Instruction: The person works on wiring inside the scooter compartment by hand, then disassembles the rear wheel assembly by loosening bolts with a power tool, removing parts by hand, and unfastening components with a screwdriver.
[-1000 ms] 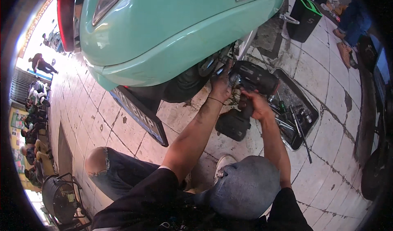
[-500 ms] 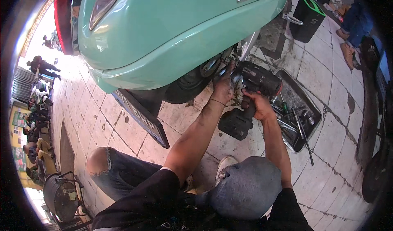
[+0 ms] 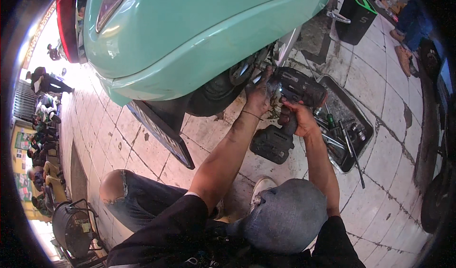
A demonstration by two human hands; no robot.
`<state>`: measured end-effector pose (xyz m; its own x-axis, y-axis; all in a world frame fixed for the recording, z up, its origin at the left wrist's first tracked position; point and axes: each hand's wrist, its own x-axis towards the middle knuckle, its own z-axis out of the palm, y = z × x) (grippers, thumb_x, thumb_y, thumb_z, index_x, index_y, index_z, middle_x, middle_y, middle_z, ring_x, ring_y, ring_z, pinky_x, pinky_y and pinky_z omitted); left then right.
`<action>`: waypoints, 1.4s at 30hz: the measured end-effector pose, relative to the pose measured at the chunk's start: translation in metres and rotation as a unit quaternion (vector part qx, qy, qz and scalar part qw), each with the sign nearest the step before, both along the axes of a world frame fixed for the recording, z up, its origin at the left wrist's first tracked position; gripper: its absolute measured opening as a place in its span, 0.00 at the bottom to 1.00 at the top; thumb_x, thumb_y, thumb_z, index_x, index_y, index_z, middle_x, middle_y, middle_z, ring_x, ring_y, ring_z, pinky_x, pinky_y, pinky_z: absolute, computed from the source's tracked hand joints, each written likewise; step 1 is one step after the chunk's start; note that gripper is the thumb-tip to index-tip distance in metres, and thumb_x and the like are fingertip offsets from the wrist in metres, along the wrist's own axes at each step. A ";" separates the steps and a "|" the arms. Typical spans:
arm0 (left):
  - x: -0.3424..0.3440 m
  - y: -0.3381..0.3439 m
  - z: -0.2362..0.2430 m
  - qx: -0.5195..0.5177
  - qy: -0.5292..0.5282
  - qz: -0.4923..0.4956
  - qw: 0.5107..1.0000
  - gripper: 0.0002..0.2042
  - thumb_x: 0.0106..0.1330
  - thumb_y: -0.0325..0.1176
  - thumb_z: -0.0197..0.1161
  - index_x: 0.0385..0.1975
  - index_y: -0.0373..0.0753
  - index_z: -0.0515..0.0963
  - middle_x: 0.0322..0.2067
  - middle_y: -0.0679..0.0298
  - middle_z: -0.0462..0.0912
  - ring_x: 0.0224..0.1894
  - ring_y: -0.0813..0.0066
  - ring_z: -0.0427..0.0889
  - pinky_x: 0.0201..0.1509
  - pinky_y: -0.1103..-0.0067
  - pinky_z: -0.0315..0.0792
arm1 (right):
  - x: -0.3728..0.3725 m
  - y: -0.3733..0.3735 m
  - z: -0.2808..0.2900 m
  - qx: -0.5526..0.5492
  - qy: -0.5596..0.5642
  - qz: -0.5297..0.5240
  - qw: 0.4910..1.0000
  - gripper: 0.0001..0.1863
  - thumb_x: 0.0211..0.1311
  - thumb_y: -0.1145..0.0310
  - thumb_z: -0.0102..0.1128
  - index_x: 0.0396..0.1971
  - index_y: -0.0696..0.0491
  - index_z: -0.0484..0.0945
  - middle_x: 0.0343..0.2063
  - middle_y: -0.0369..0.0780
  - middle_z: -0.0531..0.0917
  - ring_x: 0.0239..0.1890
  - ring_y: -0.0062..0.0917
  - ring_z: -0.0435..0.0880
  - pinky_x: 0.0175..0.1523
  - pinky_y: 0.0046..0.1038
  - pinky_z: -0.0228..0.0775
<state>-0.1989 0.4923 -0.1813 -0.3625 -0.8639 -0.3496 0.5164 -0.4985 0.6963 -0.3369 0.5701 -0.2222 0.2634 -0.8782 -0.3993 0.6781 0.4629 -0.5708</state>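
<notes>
The left hand (image 3: 259,99) sits ahead of the curled right hand (image 3: 305,120).

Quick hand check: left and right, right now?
Left hand: at the front end of the black power tool; fingers partly hidden, grip cannot be told.
Right hand: closed, holding the black power tool.

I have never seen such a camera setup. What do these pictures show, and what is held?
There is no robot here: a person works bare-handed. The view comes from a fisheye camera on the person's head, looking down, so straight edges bend. The right hand grips a cordless impact wrench. The left hand is at its front end, beside the rear wheel of a mint-green scooter; whether it holds something is hard to see. On the tiled floor lies a dark tray with tools, including a green-handled screwdriver.
</notes>
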 end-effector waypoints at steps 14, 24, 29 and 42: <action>0.001 0.002 -0.003 0.026 0.043 0.073 0.996 0.16 0.61 0.33 0.64 0.45 0.30 0.73 0.43 0.60 0.78 0.45 0.73 0.77 0.47 0.78 0.74 | 0.015 0.008 0.027 0.027 0.050 -0.057 0.997 0.03 0.59 0.70 0.57 0.32 0.52 0.75 0.18 0.31 0.70 0.17 0.18 0.67 0.23 0.22 0.60; 0.002 0.002 0.004 0.024 0.091 0.060 0.994 0.16 0.61 0.30 0.64 0.45 0.30 0.74 0.46 0.59 0.77 0.46 0.74 0.76 0.50 0.78 0.73 | 0.015 0.008 0.032 0.048 0.021 -0.076 0.996 0.04 0.60 0.69 0.58 0.29 0.51 0.74 0.20 0.32 0.72 0.17 0.19 0.69 0.20 0.23 0.61; 0.003 0.002 0.000 0.030 0.049 0.087 0.995 0.17 0.61 0.32 0.64 0.47 0.33 0.73 0.45 0.60 0.77 0.44 0.74 0.77 0.45 0.80 0.75 | 0.018 0.006 0.035 0.063 0.025 -0.073 0.995 0.04 0.60 0.69 0.58 0.32 0.52 0.75 0.20 0.31 0.73 0.17 0.19 0.68 0.21 0.22 0.61; 0.001 0.001 -0.001 -0.003 0.066 0.048 0.997 0.15 0.62 0.34 0.64 0.44 0.33 0.75 0.40 0.63 0.80 0.40 0.76 0.78 0.40 0.80 0.75 | 0.007 0.004 0.002 -0.005 0.036 -0.011 0.999 0.11 0.58 0.70 0.58 0.41 0.53 0.78 0.38 0.34 0.81 0.40 0.24 0.81 0.44 0.32 0.75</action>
